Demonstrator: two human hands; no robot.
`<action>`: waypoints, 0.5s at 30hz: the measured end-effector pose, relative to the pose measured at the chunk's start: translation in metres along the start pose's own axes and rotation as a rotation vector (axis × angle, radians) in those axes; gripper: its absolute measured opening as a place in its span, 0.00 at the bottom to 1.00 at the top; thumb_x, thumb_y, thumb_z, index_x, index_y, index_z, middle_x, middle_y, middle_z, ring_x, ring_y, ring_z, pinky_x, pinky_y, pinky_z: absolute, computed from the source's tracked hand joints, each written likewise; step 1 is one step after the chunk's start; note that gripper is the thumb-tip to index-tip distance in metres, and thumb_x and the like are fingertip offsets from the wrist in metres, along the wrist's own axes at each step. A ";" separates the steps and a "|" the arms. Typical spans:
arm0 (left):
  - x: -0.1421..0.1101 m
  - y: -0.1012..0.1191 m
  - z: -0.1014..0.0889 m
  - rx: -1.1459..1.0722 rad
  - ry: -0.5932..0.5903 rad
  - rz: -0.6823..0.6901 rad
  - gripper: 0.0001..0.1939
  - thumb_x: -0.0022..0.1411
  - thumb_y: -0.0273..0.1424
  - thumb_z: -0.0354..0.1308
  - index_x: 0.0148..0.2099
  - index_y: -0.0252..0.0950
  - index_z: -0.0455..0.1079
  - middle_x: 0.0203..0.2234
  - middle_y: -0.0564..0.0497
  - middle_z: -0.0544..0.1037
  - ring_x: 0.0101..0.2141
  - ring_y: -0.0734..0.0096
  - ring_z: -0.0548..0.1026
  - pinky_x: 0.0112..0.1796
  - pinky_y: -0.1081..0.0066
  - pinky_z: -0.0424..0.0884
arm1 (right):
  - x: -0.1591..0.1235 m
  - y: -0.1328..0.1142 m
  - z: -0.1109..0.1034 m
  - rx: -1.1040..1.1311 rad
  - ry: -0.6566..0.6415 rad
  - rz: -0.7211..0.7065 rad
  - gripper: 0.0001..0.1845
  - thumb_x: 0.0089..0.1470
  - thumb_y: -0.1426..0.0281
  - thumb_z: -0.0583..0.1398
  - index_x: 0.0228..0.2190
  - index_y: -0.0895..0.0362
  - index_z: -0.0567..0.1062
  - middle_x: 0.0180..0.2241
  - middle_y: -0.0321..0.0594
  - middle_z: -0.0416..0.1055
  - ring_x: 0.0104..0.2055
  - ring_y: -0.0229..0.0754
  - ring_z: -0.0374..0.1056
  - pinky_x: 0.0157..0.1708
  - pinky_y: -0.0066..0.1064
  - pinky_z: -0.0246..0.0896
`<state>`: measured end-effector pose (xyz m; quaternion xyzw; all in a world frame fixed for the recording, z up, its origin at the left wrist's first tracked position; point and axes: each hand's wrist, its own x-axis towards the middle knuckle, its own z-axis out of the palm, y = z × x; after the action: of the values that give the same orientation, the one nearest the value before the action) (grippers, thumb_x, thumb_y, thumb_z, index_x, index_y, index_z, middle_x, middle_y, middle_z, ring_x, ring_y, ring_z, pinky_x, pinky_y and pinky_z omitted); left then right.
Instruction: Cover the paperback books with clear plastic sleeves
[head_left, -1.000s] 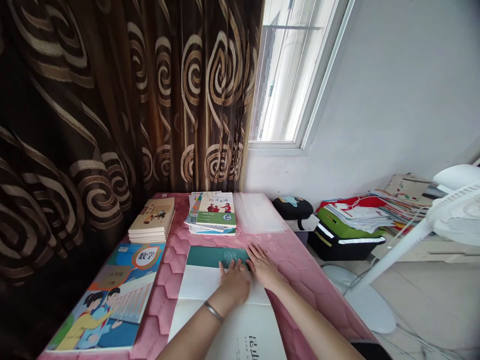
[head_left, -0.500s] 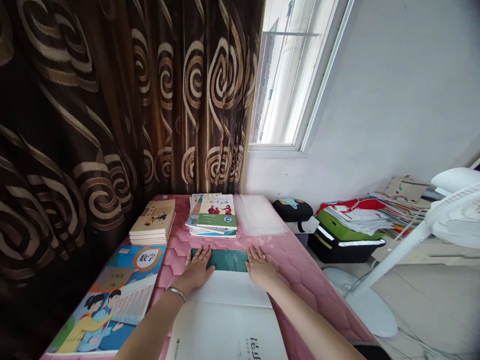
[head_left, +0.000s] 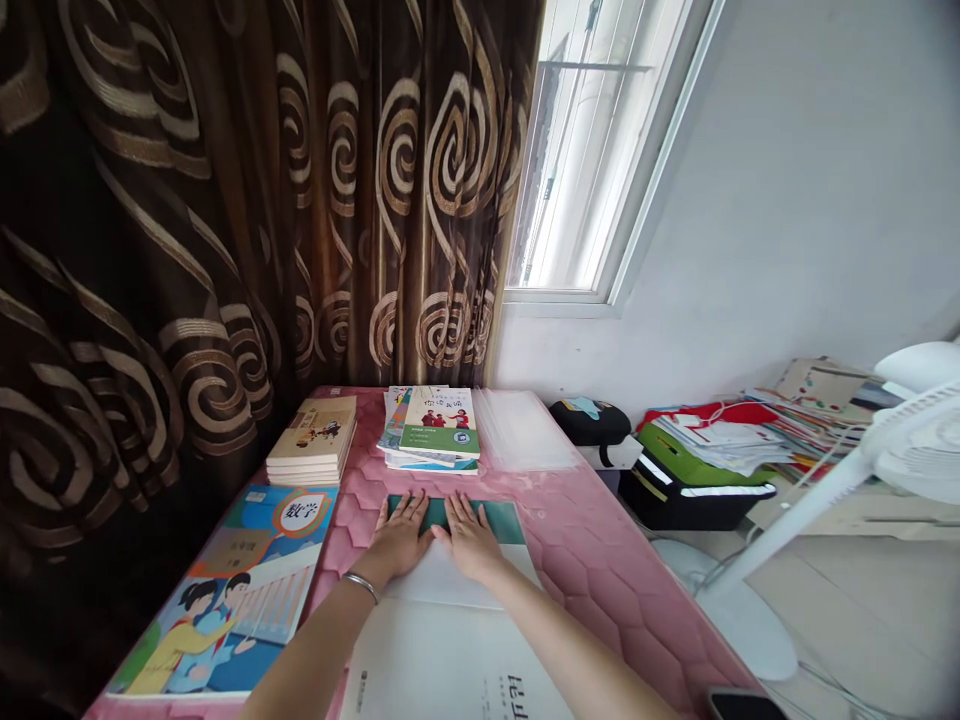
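An open book (head_left: 442,645) with white pages lies in front of me, its near part cut off by the bottom of the view. At its far end is a dark green flap (head_left: 506,522). My left hand (head_left: 401,542) rests flat on the flap's left part, fingers stretched out and pointing away. Beside it, my right hand (head_left: 472,542) lies flat with spread fingers near the flap's middle. The two thumbs are close together, perhaps touching. Neither hand grasps anything. A metal bracelet (head_left: 361,586) circles my left wrist.
A maths textbook (head_left: 240,600) and a stack of brown books (head_left: 313,440) lie on the left. Farther back are a pile of booklets (head_left: 435,430) and clear plastic covers (head_left: 525,430). A phone (head_left: 742,704) sits at the near right edge; a white fan (head_left: 795,510) stands beyond.
My right hand has slid left across the green flap, from its right edge to near my left hand. My left hand stays in about the same place. The view has shifted slightly.
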<state>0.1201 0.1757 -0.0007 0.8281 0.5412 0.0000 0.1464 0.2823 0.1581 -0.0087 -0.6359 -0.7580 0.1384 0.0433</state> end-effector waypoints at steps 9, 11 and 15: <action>0.000 0.001 -0.002 0.000 -0.013 0.007 0.35 0.65 0.44 0.36 0.71 0.35 0.40 0.69 0.51 0.41 0.67 0.61 0.40 0.63 0.47 0.33 | -0.044 0.062 -0.024 -0.031 -0.067 0.310 0.39 0.63 0.54 0.36 0.65 0.70 0.45 0.69 0.47 0.34 0.70 0.43 0.30 0.66 0.39 0.28; 0.001 0.001 -0.002 0.004 -0.012 0.008 0.35 0.65 0.44 0.36 0.71 0.35 0.40 0.69 0.51 0.41 0.67 0.60 0.40 0.63 0.46 0.33 | -0.055 0.067 -0.027 0.021 -0.091 0.315 0.39 0.63 0.55 0.36 0.65 0.69 0.46 0.69 0.46 0.35 0.70 0.44 0.30 0.67 0.41 0.28; 0.001 0.001 -0.001 0.009 -0.006 0.009 0.36 0.65 0.43 0.36 0.71 0.34 0.40 0.69 0.51 0.41 0.67 0.60 0.40 0.63 0.47 0.33 | -0.086 0.071 -0.023 0.105 -0.022 0.287 0.37 0.63 0.55 0.38 0.64 0.65 0.54 0.68 0.44 0.43 0.69 0.45 0.38 0.66 0.41 0.35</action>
<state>0.1212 0.1763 0.0006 0.8312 0.5369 -0.0042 0.1441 0.3720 0.0891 0.0042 -0.7329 -0.6516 0.1896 0.0480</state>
